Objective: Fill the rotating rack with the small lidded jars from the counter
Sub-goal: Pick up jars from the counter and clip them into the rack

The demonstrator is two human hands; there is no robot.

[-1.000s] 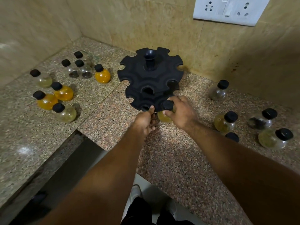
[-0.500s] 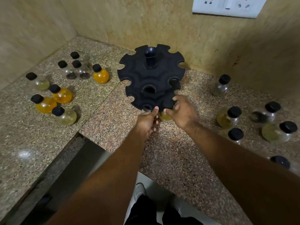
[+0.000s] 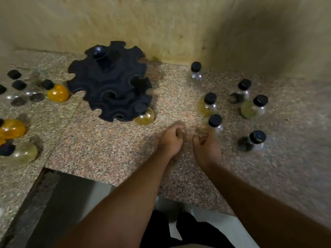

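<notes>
One jar (image 3: 144, 116) sits in the rack (image 3: 109, 86), up and left of our hands. Our left hand (image 3: 171, 139) curls empty; our right hand (image 3: 206, 145) is too blurred to call, with the nearest jar (image 3: 215, 124) just beyond it. Light, slick glass, we judge — grip under the cap (image 3: 215, 120).

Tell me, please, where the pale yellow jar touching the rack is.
In the head view, the pale yellow jar sits in the rack's lower tier, at its near-right edge.

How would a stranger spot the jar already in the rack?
Find the black rotating rack on the granite counter. At its lower tier's near right edge sits a pale yellow jar, the only jar seated in a slot.
</notes>
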